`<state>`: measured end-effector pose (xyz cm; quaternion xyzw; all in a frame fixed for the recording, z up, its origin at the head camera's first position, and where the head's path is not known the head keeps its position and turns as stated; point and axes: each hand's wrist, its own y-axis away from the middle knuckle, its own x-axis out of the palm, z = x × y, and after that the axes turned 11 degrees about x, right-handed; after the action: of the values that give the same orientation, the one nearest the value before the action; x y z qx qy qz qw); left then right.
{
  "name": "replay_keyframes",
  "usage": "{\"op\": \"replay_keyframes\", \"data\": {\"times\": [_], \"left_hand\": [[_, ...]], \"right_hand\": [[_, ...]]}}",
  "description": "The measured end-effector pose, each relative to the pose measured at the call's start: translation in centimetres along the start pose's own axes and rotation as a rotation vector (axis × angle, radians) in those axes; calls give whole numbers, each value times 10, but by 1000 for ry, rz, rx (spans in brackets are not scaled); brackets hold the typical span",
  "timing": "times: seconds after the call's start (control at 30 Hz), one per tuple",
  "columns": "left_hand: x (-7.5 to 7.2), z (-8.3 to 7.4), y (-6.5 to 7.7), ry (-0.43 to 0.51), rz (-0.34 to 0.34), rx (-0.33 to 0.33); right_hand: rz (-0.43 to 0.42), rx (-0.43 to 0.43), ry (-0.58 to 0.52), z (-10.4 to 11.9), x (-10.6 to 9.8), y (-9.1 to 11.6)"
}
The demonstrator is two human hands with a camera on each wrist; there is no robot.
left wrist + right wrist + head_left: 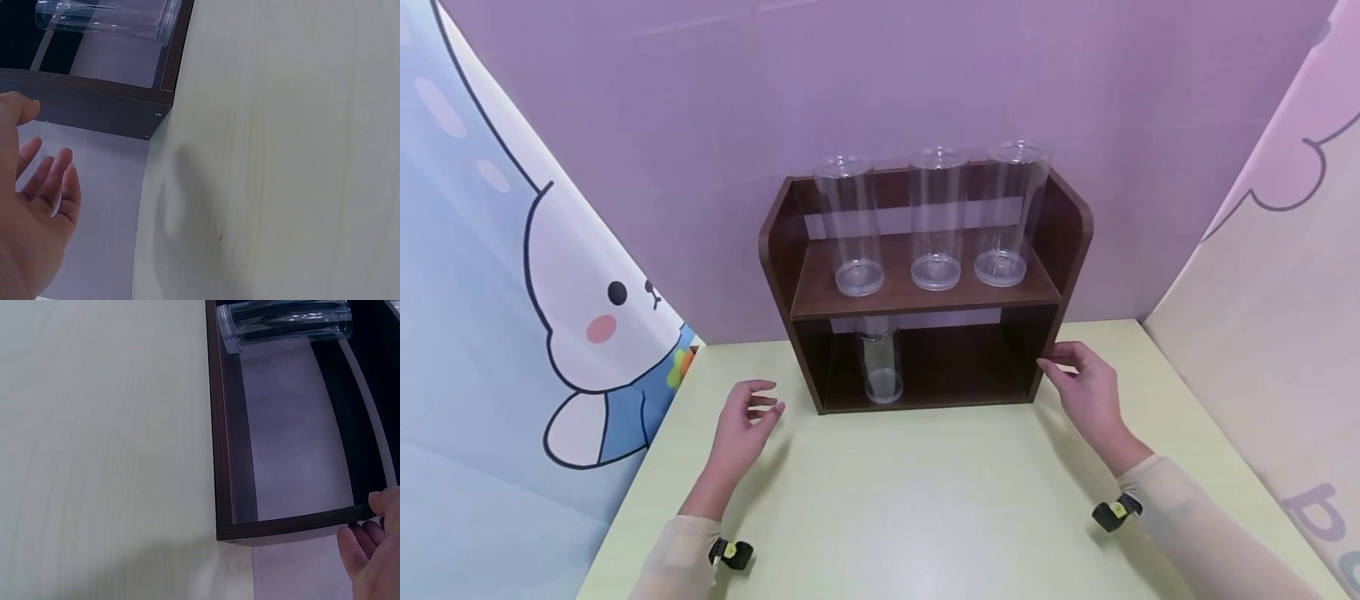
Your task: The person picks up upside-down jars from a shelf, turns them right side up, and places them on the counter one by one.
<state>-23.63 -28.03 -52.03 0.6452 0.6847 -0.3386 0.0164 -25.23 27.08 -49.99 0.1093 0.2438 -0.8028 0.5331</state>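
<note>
A dark brown two-tier wooden shelf point(925, 307) stands on the table against the purple backdrop. Three clear cylindrical containers, a left one point(850, 225), a middle one point(937, 221) and a right one point(1011, 217), stand upright on its upper tier. Another clear container point(881, 367) is on the lower tier, left of centre. At the shelf's right side panel, my right hand point(1086, 392) pinches the front edge, thumb point(378, 501) on one face and fingers on the outer face. My left hand point(741, 433) hovers left of the shelf, fingers loosely bent, holding nothing.
The pale wood-grain table point(910, 500) extends in front of the shelf. A cartoon-printed cloth point(580, 317) hangs on the left, a pale printed cloth point(1277, 333) on the right, and a purple cloth point(715, 167) behind. Each wrist wears a small black device.
</note>
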Motion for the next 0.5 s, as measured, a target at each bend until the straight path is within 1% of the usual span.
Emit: {"op": "replay_keyframes", "data": {"times": [0.27,0.5], "left_hand": [[-1,-1,1,8,10,2],[-1,-3,6,9,32,-25]], "right_hand": [[-21,-11,-26,-1,4,1],[-17,-14,-24,0,5,0]]}}
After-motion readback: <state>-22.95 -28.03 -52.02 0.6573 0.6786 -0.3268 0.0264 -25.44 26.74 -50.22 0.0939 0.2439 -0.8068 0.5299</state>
